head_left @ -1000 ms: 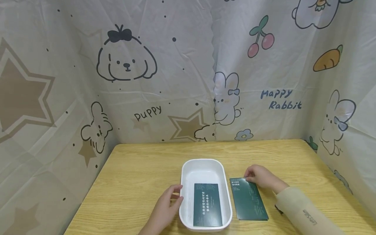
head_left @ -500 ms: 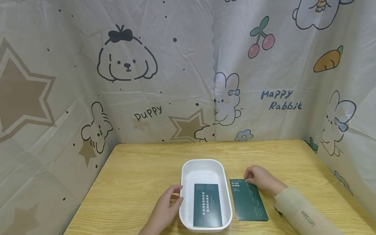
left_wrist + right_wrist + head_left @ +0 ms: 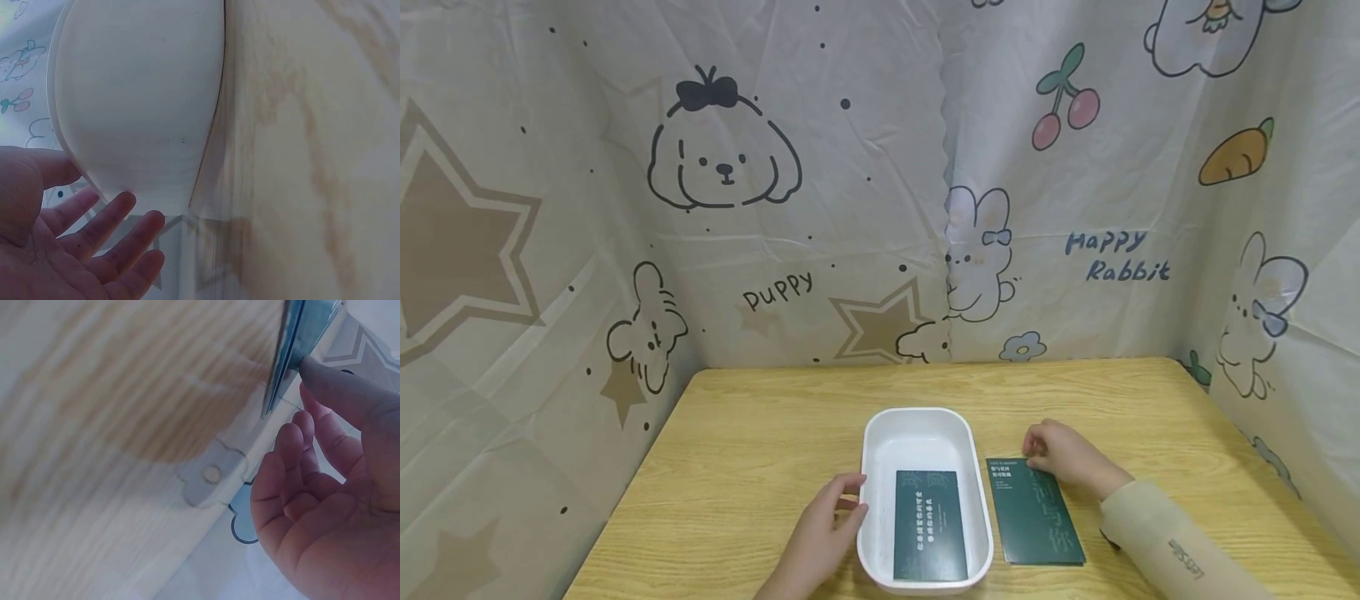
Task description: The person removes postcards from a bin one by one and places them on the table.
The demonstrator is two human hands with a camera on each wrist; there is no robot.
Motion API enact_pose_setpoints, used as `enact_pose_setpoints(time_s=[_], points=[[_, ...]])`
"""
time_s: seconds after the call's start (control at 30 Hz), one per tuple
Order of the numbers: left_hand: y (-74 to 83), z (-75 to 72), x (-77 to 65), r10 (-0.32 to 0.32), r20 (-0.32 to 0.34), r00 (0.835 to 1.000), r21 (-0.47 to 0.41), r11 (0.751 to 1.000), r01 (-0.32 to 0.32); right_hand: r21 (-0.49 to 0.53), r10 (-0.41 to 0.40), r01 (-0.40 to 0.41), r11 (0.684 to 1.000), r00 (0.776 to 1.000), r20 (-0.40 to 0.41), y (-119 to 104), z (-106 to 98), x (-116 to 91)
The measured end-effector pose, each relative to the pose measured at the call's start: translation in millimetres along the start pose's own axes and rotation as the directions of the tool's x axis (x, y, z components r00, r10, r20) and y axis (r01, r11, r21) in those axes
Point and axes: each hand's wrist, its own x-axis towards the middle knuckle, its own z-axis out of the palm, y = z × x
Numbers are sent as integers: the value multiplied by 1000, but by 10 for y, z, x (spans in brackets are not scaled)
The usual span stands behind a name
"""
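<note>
Tabletop (image 3: 760, 433), green cards (image 3: 1037, 523) slanting lengthwise away-left, left hand (image 3: 822, 532) loose, right hand (image 3: 1071, 454) pinching them

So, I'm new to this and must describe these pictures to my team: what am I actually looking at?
No machine here: just a person's two bare hands at work. The wide picture comes from a camera worn on the head; the two close-ups come from cameras on the left and right wrists.

On the wood-grain table stands a white tray with a green card inside. The left hand touches the tray's rim. Beside the tray lies a green stack of cards, its far edge pinched by the right hand. Behind hangs a printed cloth.
</note>
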Motion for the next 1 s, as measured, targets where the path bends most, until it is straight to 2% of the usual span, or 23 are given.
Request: enact_pose_setpoints(time_s=[0.27,0.47,0.6,0.7,1.0], points=[[1,-1,-4,-4,1,1000,-4,1000,4,-18,-9,9,1000,1000,7,-3,8,3],[-2,2,-11,0,-4,1000,-7,1000,0,-47,-27,26,999,999,-19,-111,-17,1],[-13,5,-10,6,-8,1000,-5,1000,-6,-80,-49,44,996,997,-59,-245,-46,20],[-24,9,-8,12,-9,1000,-3,1000,-12,-92,-95,87,992,991,-89,-372,-64,38],[-24,4,6,8,2,1000,-7,1000,-8,-50,-220,215,975,965,-139,-863,-68,81]])
